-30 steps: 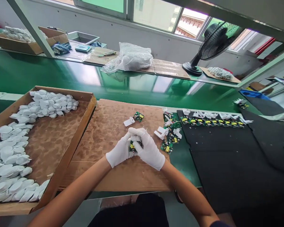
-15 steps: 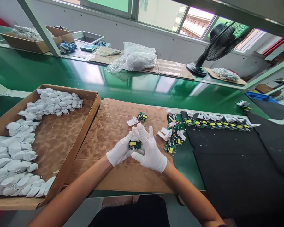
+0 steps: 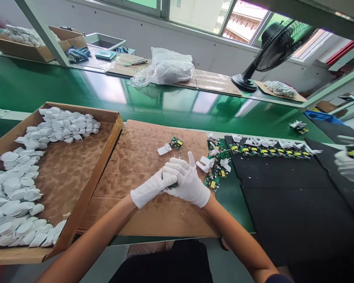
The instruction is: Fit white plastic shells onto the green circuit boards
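Much bare room is left on the cardboard [image 3: 115,181] between the edge of the box [image 3: 98,165] and the left hand [image 3: 155,186], by which one green board [image 3: 173,185] is held. The right hand [image 3: 193,186] is set against it, but how tightly cannot be told. Beyond, one loose board [image 3: 176,143] and one white piece [image 3: 164,149] are laid side by side.

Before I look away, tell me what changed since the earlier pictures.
The left hand and right hand have closed in, covering most of the held board. A co-worker's gloved hand has appeared at the right edge. The row of boards stayed put.
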{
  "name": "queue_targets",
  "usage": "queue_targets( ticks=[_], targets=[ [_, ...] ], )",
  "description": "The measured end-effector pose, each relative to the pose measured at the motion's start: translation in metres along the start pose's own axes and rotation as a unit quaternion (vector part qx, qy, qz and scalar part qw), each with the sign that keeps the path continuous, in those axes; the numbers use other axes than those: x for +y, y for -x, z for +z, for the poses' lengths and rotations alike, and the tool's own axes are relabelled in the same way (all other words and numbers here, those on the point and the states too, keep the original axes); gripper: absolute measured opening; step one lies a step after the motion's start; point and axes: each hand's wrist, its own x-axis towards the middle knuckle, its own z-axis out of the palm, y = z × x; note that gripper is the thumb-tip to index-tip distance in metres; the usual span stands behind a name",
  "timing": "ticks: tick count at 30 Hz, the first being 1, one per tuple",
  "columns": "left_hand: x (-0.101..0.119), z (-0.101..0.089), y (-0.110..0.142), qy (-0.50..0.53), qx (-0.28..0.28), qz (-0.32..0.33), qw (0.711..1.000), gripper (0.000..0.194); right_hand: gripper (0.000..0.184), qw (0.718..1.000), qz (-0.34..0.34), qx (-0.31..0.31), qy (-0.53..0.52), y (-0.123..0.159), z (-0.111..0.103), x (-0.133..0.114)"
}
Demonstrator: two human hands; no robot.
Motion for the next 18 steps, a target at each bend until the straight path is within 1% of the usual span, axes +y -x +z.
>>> queue_targets(
  ticks=[2,4,6,8,9,11,14,17,18],
  targets=[
    [0.0017,0.0017,-0.0007,-0.085,0.017,0.019,0.996,0.012,0.05,1.0,-0.009,-0.01,-0.004,-0.001,-0.0003,0.0004],
    [0.0014,0.0028,-0.0022,-0.119,0.047,0.028,0.991,0.016,0.053,1.0,0.004,-0.022,-0.005,-0.002,-0.0004,0.0001],
    [-0.0003,0.0029,-0.0033,-0.105,0.071,0.036,0.991,0.019,0.065,0.999,0.043,-0.03,-0.01,-0.0027,0.0001,-0.0007],
    [-0.0022,0.0019,-0.0037,-0.08,0.083,0.04,0.993,0.022,0.079,0.996,0.074,-0.037,-0.027,-0.0029,0.0015,-0.0018],
    [-0.0029,0.001,-0.0037,-0.075,0.086,0.04,0.993,0.023,0.081,0.995,0.08,-0.039,-0.037,-0.0027,0.0025,-0.0023],
    [-0.0033,-0.0009,-0.0035,-0.079,0.087,0.037,0.992,0.023,0.077,0.995,0.075,-0.042,-0.055,-0.0022,0.0045,-0.0027],
    [-0.0014,-0.0033,-0.0028,-0.06,0.05,0.022,0.997,0.024,0.07,0.994,0.065,-0.031,-0.08,-0.0014,0.0066,-0.0021],
    [0.0019,-0.0027,-0.001,0.019,-0.017,-0.004,1.0,0.024,0.06,0.992,0.059,-0.02,-0.105,-0.0011,0.0069,-0.0004],
    [0.0026,-0.0019,-0.0002,0.051,-0.031,-0.017,0.998,0.022,0.056,0.992,0.056,-0.016,-0.109,-0.001,0.0069,0.0002]
  ],
)
